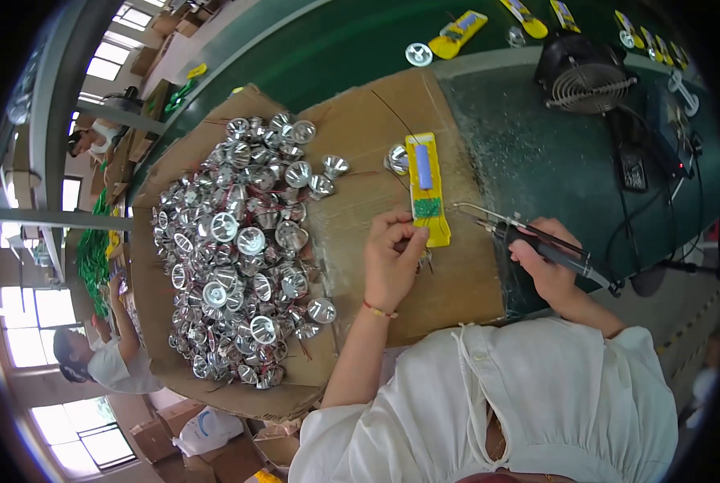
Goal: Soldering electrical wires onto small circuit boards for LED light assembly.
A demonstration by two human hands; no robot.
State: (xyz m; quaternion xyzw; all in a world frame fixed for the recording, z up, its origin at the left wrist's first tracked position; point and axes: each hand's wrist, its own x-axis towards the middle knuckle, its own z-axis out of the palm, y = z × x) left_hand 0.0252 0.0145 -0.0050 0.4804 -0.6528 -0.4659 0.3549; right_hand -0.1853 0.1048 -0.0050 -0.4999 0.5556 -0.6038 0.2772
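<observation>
A yellow plastic flashlight casing (435,234) lies on the cardboard in front of me. In it sit a blue-purple cylindrical battery (424,167) and a small green circuit board (428,208). My left hand (394,251) is closed in a pinch against the casing's lower left edge; what the fingertips hold is hidden. A silver reflector cup (396,159) rests beside the casing's upper left, and part of another shiny piece shows under my left hand. My right hand (544,262) grips a black soldering iron (560,253), its thin tip to the right of the board, apart from it.
A large pile of silver reflector cups (251,241) with red wires fills the cardboard tray (320,374) at left. A black fan (589,84) stands at back right near cables. More yellow casings (459,34) lie along the green belt (336,48). Other people work at far left.
</observation>
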